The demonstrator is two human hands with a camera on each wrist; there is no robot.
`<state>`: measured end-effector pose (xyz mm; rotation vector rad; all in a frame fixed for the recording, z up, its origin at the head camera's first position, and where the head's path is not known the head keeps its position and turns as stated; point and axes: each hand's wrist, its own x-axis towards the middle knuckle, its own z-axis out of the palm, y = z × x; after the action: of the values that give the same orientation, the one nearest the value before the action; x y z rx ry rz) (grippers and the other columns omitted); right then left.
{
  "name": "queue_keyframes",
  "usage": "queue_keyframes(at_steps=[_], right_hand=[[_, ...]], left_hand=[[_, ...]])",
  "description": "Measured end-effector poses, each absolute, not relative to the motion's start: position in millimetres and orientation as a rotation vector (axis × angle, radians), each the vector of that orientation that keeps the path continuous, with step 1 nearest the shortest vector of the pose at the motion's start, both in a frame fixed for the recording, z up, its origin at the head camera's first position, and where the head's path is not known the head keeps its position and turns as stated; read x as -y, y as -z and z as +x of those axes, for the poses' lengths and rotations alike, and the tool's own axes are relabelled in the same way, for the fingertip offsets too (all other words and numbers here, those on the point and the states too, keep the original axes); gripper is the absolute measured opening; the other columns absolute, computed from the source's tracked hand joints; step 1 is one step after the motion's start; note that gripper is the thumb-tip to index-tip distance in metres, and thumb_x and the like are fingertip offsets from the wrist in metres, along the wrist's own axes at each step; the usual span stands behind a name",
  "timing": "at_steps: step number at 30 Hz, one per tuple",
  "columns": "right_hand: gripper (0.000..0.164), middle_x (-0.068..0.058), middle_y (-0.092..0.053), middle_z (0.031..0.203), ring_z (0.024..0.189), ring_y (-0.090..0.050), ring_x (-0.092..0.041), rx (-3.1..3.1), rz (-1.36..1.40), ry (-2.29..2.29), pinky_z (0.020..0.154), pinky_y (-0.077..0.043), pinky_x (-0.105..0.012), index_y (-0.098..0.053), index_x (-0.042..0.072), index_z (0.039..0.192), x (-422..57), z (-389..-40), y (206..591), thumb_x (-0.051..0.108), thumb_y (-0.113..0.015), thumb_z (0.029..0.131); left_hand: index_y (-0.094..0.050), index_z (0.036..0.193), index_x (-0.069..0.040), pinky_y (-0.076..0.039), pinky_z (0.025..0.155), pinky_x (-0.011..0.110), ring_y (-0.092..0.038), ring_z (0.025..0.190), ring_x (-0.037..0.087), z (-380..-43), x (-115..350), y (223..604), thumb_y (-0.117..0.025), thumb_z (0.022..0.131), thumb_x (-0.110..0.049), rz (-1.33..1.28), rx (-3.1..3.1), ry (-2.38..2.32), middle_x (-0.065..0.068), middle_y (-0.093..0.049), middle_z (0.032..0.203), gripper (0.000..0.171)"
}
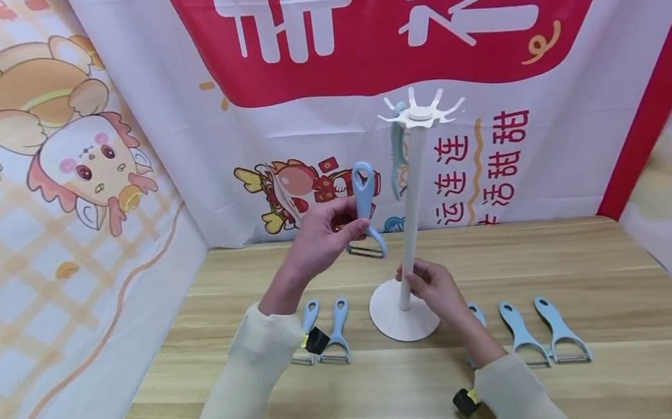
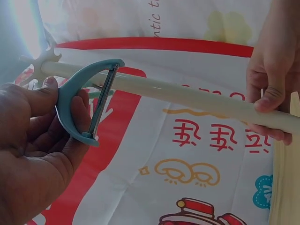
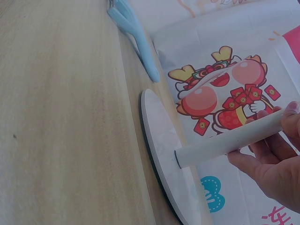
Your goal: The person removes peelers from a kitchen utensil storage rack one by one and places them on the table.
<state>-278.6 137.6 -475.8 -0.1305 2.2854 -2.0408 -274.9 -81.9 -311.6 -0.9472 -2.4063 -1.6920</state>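
My left hand (image 1: 322,238) pinches a light blue vegetable peeler (image 1: 364,195), held up left of a white stand, its handle with the hole pointing upward and its blade low. In the left wrist view the peeler's curved head and metal blade (image 2: 104,101) face the stand's pole. The right hand (image 1: 436,288) grips the white pole (image 1: 412,228) low down, just above its round base (image 1: 406,330). At the pole's top sits a ring of hooks (image 1: 421,114). Another blue peeler (image 1: 398,153) hangs from a hook at the back of the ring.
Two blue peelers (image 1: 338,331) lie on the wooden table (image 1: 367,415) left of the base, partly behind the left wrist. Several more peelers (image 1: 558,329) lie to the right, one partly covered by the right forearm. A printed cloth (image 1: 313,128) hangs behind the table.
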Motion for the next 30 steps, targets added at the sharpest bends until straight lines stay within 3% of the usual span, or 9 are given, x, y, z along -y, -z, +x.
queue_keyframes(at_steps=[10, 16, 30], right_hand=[[0.024, -0.017, -0.064, 0.121, 0.126, -0.058, -0.031, -2.285, -0.135, 2.037, 0.105, -0.048, -0.046, -0.061, 0.0, 0.123, -138.9, -278.3, 475.2, 0.01, -0.05, 0.104], [0.022, -0.016, -0.065, 0.121, 0.127, -0.058, -0.031, -2.28, -0.099, 2.035, 0.103, -0.049, -0.046, -0.063, 0.004, 0.121, -138.9, -278.7, 474.9, 0.01, -0.051, 0.104], [0.026, -0.016, -0.064, 0.124, 0.129, -0.057, -0.031, -2.266, -0.087, 2.038, 0.104, -0.049, -0.044, -0.061, 0.001, 0.125, -138.1, -278.7, 473.5, 0.012, -0.051, 0.103]], left_hand=[[-0.066, 0.115, 0.002, -0.061, 0.081, 0.031, -0.072, 0.088, 0.026, -271.8, 88.1, 321.9, -0.064, 0.096, -0.006, -0.902, 2.445, 1.698, 0.022, -0.069, 0.104, 0.021], [-0.067, 0.112, 0.003, -0.062, 0.078, 0.031, -0.071, 0.085, 0.024, -270.5, 92.6, 330.2, -0.065, 0.095, -0.004, -0.863, 2.459, 1.728, 0.019, -0.068, 0.101, 0.018], [-0.065, 0.116, 0.0, -0.061, 0.082, 0.034, -0.07, 0.088, 0.02, -268.3, 107.7, 344.9, -0.064, 0.097, -0.011, -0.705, 2.579, 1.777, 0.018, -0.067, 0.103, 0.022]])
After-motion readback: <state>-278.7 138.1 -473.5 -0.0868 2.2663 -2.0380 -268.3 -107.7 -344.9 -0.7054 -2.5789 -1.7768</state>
